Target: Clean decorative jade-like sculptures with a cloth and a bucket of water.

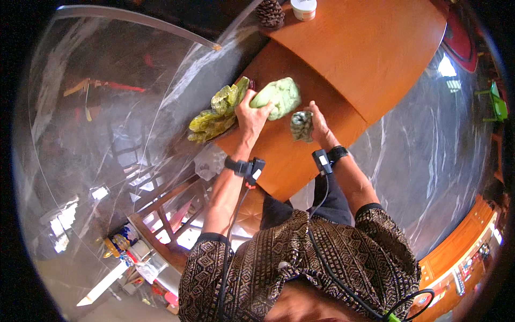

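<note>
My left hand (251,114) grips the near left end of a pale green, lumpy piece (279,98), with the thumb across it. The piece is over the table and looks like a carved stone or vegetable. My right hand (320,124) is beside a smaller grey-green ridged lump (301,126), its palm towards it. Whether the fingers close on the lump is hidden. Left of my left hand, a glossy yellow-green leafy piece (213,120) sits at the table's left edge; its material is unclear.
The orange-brown wooden table (362,72) has a raised section at the back. A pine cone (270,14) and a white lidded tub (304,9) stand there. A clear plastic bag (209,163) lies at the near left, by a wooden chair (161,225). Dark marble-patterned floor (402,161) surrounds the table.
</note>
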{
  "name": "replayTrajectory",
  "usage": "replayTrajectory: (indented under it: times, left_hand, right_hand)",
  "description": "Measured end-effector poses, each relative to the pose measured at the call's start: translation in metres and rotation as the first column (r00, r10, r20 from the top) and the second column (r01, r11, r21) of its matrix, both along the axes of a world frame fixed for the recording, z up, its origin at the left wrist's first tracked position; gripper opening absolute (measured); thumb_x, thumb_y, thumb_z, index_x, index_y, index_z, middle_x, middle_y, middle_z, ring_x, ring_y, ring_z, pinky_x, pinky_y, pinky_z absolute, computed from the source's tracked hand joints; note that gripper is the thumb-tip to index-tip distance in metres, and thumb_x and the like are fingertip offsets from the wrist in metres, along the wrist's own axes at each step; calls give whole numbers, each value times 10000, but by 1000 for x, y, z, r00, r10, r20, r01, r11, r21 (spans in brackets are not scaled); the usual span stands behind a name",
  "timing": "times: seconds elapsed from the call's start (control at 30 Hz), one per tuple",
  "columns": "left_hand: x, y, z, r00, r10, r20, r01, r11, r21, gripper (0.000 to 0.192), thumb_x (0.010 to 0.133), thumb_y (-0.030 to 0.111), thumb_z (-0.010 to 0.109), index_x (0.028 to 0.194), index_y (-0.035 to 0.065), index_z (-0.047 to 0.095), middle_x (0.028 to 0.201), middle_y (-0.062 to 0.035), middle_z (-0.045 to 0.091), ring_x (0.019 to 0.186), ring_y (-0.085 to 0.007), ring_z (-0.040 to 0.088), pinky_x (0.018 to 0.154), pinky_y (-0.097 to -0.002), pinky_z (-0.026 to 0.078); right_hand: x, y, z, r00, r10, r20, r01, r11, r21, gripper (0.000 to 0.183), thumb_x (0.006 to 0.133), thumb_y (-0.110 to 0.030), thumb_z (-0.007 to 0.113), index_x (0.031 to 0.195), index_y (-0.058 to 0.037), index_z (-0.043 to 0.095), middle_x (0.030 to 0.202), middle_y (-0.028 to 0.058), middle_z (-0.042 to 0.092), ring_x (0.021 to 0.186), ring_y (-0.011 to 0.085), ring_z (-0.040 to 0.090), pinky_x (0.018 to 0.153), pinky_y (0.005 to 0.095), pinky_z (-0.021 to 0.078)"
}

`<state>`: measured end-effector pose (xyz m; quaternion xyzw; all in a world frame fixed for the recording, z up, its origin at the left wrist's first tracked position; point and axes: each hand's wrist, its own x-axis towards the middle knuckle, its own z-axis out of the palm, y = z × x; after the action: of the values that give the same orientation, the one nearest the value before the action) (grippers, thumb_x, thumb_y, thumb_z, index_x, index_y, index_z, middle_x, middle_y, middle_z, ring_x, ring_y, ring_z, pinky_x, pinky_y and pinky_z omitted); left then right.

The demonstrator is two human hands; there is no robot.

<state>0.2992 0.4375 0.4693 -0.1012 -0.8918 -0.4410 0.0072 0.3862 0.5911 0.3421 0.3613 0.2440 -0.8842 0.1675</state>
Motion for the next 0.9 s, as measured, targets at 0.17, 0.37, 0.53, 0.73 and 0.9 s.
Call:
replayTrajectory:
  times: [0.17,0.37,0.53,0.73,0.9]
  left_hand:
    - [52,-1,3,977,-22,212,-19,981,192,230,698,93,764,830,22,590,765,-34,628,678,-111,608,576,-261,515]
    - [63,16,-78,970,-92,225,51,982,182,256,715,130,801,836,25,602,785,2,616,715,-70,547,639,-238,473]
    - [88,46,-106,941,-178,287,162,983,81,267,717,137,801,865,21,610,795,-5,627,726,-82,561,665,-252,487]
    - [93,57,-115,928,-288,236,309,949,-58,300,685,128,803,894,25,613,798,-97,690,744,-152,666,671,-302,530]
    - [89,47,-127,922,-302,243,332,939,-93,328,660,155,818,875,32,603,789,-119,682,726,-211,687,656,-320,537]
  right_hand:
    - [32,25,-69,977,-1,-212,-37,984,-175,653,923,-629,403,1223,-76,576,977,66,683,764,165,650,668,352,547]
    - [59,37,-174,976,124,-176,-133,991,-35,586,948,-502,478,1280,-21,523,1114,74,642,894,171,628,796,323,522]
    - [107,31,-217,994,98,-47,-93,991,100,604,954,-507,458,1267,6,523,1197,92,588,1048,169,559,905,334,461]
    - [126,33,-220,983,169,-72,-157,976,153,615,964,-515,392,1240,13,545,1151,79,605,975,165,577,854,315,470]
    - [126,15,-229,969,246,32,-248,964,95,638,972,-528,360,1275,6,533,1163,76,605,992,165,576,876,308,459]
